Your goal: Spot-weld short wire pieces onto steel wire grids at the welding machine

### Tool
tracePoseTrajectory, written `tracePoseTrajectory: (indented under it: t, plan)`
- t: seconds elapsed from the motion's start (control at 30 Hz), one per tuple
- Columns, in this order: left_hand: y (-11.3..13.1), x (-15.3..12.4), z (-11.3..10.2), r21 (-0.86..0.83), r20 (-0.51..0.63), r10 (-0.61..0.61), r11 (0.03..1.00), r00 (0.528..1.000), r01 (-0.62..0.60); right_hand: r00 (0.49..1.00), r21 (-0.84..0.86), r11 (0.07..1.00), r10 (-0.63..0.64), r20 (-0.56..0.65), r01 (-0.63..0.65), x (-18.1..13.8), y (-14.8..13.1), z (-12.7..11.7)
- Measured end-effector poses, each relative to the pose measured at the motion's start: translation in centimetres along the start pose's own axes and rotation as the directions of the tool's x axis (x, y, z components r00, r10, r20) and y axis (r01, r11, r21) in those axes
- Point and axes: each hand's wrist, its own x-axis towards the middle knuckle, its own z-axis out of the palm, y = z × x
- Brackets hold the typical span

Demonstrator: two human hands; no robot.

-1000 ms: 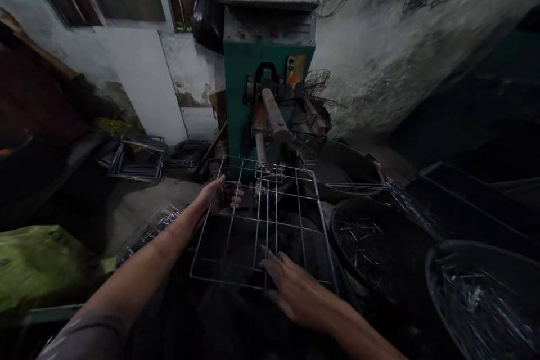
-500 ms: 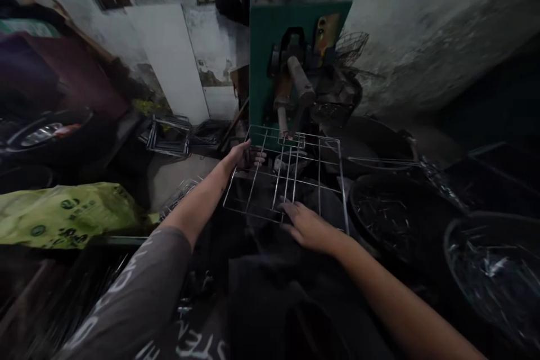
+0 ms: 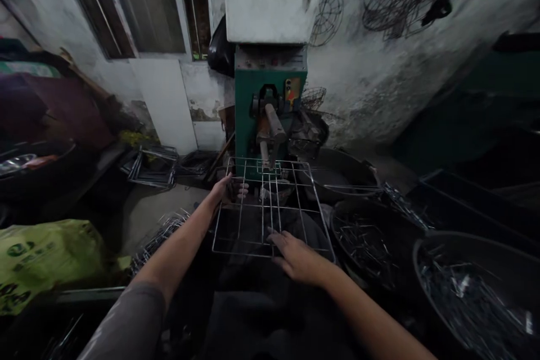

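Observation:
A wire rack (image 3: pixel 272 207) of thin metal rods lies across the middle of the view, its far edge at the rods of a green spot-welding machine (image 3: pixel 246 118). My left hand (image 3: pixel 230 187) grips the rack's left side near the far corner, fingers reaching under the wires. At the near edge, my right hand (image 3: pixel 291 253) is closed on the middle wires, thumb and fingers pinching them. A small wire frame piece (image 3: pixel 269 167) sits on the rack's far edge, right under the machine's electrode (image 3: pixel 265 153).
Dark tubs of metal wire pieces (image 3: pixel 468 287) stand on the right, with another tub (image 3: pixel 365 242) nearer the rack. Stacked wire frames (image 3: pixel 154 166) lie on the floor at left. A yellow-green bag (image 3: pixel 50 264) is at far left. Wire baskets (image 3: pixel 396 5) hang on the wall.
My view has tilted up, so the machine's top and hanging baskets now show. Both hands keep their hold on the rack, which stays at the machine.

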Motion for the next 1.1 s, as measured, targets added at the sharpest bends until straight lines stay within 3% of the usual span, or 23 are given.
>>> tracePoseTrajectory:
  t: [0.37,0.77,0.93,1.1]
  plan:
    - [-0.5,2.9,-0.9,-0.042,-0.041,0.03,0.999,0.999,-0.032,0.997,0.008,0.999,0.053,0.06,-0.053,1.2,2.5,-1.4]
    - [-0.9,3.9,-0.7,-0.048,-0.043,0.023,0.999,0.999,-0.025,0.992,0.025,0.997,0.075,0.106,-0.078,1.4,3.6,-1.7]
    - [-0.8,4.1,-0.7,-0.06,-0.03,0.027,0.998,0.999,-0.029,0.996,0.053,0.997,0.058,0.064,-0.061,1.4,3.9,-1.4]
    - [-0.7,3.5,0.1,-0.069,-0.093,0.027,0.997,0.995,-0.034,0.998,0.058,0.997,0.052,0.029,-0.053,0.7,3.8,-1.2]
